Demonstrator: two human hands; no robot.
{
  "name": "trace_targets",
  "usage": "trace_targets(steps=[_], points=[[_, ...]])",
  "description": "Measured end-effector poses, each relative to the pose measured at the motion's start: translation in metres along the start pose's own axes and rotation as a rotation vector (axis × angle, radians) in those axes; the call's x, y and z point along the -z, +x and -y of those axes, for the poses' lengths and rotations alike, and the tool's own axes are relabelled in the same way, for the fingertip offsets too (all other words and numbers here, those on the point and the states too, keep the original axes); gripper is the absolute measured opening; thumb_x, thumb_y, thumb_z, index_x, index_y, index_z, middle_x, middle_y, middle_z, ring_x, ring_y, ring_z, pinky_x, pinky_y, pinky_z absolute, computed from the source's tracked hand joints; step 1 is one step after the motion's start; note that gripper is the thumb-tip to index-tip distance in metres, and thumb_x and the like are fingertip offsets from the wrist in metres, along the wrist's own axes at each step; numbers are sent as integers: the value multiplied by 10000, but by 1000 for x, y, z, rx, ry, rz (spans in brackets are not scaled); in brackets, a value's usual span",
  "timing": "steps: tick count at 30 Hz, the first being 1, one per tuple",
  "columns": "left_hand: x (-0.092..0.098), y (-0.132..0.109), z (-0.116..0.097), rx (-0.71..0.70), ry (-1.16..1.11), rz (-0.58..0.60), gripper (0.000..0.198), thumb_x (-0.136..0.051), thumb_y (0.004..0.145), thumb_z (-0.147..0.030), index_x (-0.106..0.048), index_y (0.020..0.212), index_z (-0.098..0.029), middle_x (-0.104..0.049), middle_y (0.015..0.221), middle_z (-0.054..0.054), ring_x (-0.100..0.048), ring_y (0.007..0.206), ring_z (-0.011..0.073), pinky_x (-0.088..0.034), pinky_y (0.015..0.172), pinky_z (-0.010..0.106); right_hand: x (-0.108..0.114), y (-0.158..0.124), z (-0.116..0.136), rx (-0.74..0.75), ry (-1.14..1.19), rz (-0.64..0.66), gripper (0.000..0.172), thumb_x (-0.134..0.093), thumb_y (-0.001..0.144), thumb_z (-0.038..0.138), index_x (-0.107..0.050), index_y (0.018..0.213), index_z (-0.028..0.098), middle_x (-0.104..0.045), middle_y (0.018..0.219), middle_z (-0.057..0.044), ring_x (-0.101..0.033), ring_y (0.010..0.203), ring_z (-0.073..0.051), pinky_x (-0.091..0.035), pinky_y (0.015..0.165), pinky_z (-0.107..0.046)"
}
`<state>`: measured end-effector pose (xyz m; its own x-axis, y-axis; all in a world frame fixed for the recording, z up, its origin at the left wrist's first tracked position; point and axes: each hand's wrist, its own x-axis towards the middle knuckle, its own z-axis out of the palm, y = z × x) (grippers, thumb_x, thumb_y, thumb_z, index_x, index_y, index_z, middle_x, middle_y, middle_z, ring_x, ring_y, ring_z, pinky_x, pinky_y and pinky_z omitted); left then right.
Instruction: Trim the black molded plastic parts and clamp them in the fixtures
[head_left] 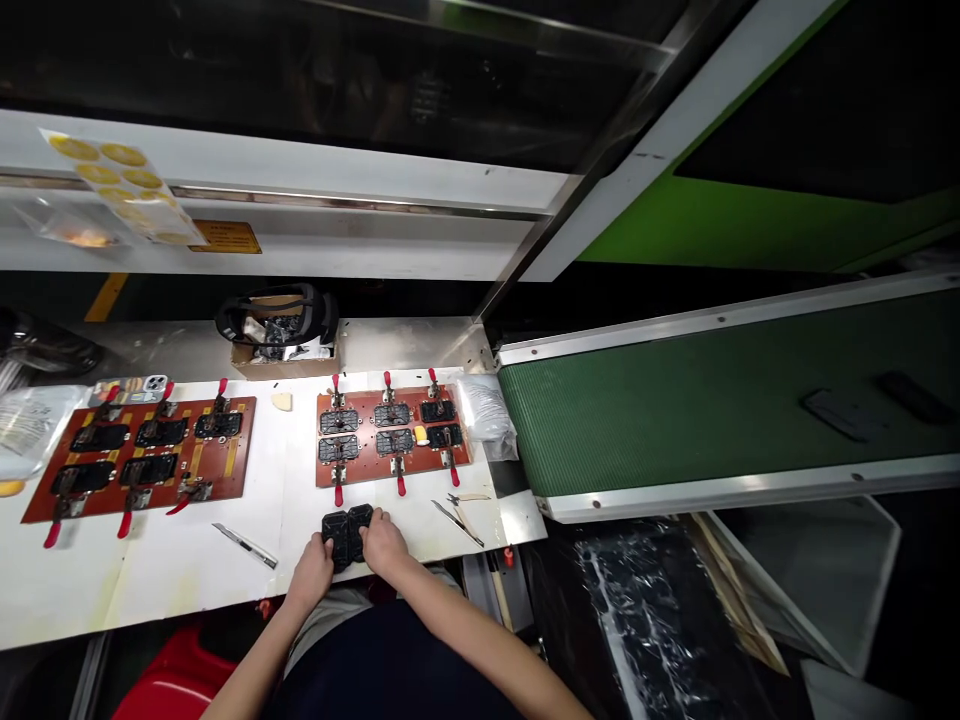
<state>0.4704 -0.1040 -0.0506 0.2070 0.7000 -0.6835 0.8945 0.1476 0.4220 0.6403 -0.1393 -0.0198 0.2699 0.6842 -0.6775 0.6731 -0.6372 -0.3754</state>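
At the table's front edge, my left hand (313, 572) is closed on the outer side of a black moulded plastic part (337, 540). My right hand (385, 545) grips a second black plastic part (359, 533) close beside it; whether the two are joined I cannot tell. Just beyond them lies a brown fixture board (365, 472) carrying several black parts under red-handled toggle clamps (401, 485). A similar brown board (234, 470) lies to the left, where one spot at its front right holds no part under the clamp.
A utility knife (245, 546) lies left of my hands; another knife (459, 523) and small pliers (469, 497) are on the right. Behind stands a cardboard box (285, 368) with a black strap on top. A green conveyor belt (637, 410) carrying dark parts runs along the right.
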Motion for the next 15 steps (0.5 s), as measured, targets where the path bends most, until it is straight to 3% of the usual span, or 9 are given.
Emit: trace_targets(steps=[8, 12, 15], points=[[12, -1, 7, -5, -5, -10, 352, -359, 1015, -396, -603, 1023, -142, -717, 996, 104, -692, 968, 233, -515, 882, 396, 10, -5, -7, 78, 69, 32, 400, -532, 929, 368, -570, 1243, 123, -654, 1189, -167, -643, 1062, -270, -475, 871, -331], [28, -7, 8, -10, -13, 6, 395, -325, 964, -458, -601, 976, -175, -740, 984, 140, -704, 1013, 302, -518, 891, 394, 33, -21, -39, 131, 91, 21, 272, -566, 905, 384, -679, 1046, 181, -720, 1012, -84, -666, 981, -238, -472, 839, -286], [46, -16, 7, 10, -4, -55, 470, -345, 916, -512, -571, 1099, -143, -722, 1036, 176, -699, 1012, 349, -519, 904, 453, 65, -36, -82, 71, 72, -85, 214, -500, 930, 289, -693, 981, 213, -716, 990, -53, -662, 962, -202, -459, 844, -254]])
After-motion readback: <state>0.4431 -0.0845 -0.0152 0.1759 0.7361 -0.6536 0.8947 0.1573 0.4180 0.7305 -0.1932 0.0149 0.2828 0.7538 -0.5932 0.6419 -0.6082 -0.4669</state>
